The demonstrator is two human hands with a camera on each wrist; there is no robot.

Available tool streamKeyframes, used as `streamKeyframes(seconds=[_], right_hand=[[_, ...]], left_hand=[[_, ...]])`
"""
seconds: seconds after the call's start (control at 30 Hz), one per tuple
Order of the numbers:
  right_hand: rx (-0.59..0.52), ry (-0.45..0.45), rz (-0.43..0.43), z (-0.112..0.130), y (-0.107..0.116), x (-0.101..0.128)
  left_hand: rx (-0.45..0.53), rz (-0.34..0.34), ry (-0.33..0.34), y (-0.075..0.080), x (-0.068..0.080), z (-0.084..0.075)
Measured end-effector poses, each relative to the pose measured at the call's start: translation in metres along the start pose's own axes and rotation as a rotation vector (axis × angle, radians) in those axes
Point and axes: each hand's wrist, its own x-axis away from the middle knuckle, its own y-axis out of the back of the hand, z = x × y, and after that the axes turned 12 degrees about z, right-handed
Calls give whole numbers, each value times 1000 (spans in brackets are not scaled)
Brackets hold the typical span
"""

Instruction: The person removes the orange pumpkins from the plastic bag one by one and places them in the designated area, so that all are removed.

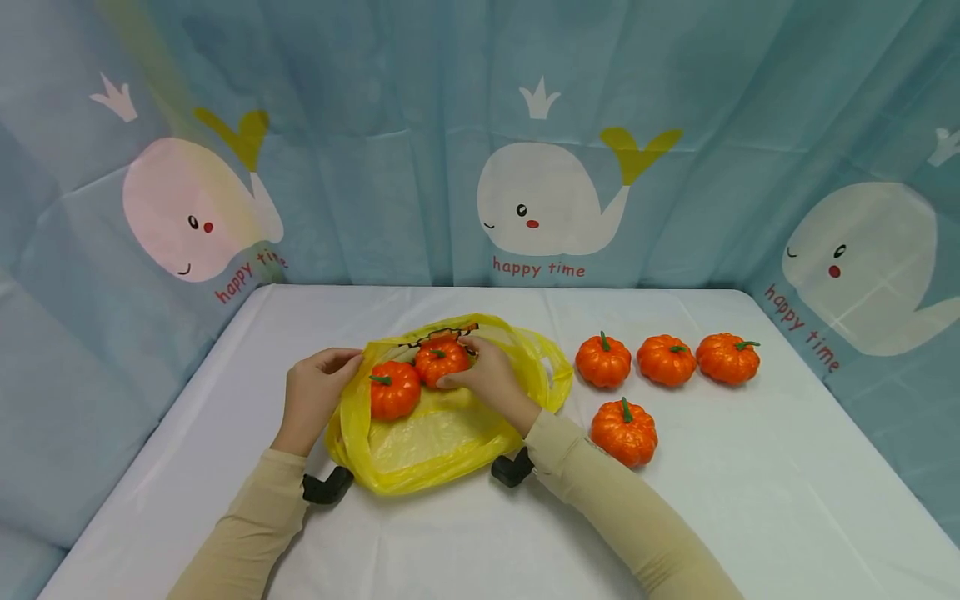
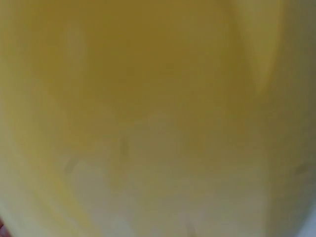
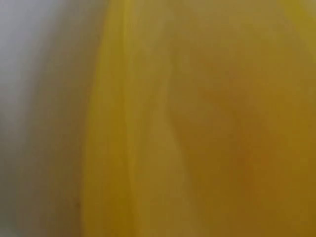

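Observation:
A yellow plastic bag (image 1: 420, 467) lies spread on the table with its mouth facing up. My left hand (image 1: 317, 396) pinches the bag's left rim between thumb and fingers. Inside the bag, my right hand (image 1: 491, 371) grips a small orange pumpkin (image 1: 441, 362) by its right side. A second pumpkin (image 1: 394, 392) sits in the bag just left of it, its green stem showing. Blurred yellow plastic (image 2: 148, 74) fills most of the left wrist view. In the right wrist view, the bag's yellow film (image 3: 163, 123) likewise hides the hand.
To the right of the bag, a row of three pumpkins (image 1: 666, 361) sits on the white table (image 1: 750, 483). Nearer, another pumpkin (image 1: 624, 433) stands by the right forearm. A blue curtain (image 1: 420, 167) with whale prints hangs behind the table and at its sides.

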Motion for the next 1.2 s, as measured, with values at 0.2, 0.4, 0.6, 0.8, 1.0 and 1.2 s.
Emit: streamKeyframes(seconds=[0.2,0.4,0.6,0.8,1.0,1.2], right_hand=[[-21,-32,11,-1,-3,-6],[-32,-41,6,-1,-6,-10],[-33,-34,-14,-2,-9,-10],[-23,-20,-29,-5,-11,-13],[-34,-11,-41,-7,-11,-13],[-79,-25,-47,-4,-9,-9]], left_hand=[[12,-4,6,0,1,1],[5,-7,-1,0,1,2],[7,-2,-1,-1,0,2],[11,4,0,-1,-1,2],[14,10,11,-1,-1,1],[16,12,20,0,0,1]])
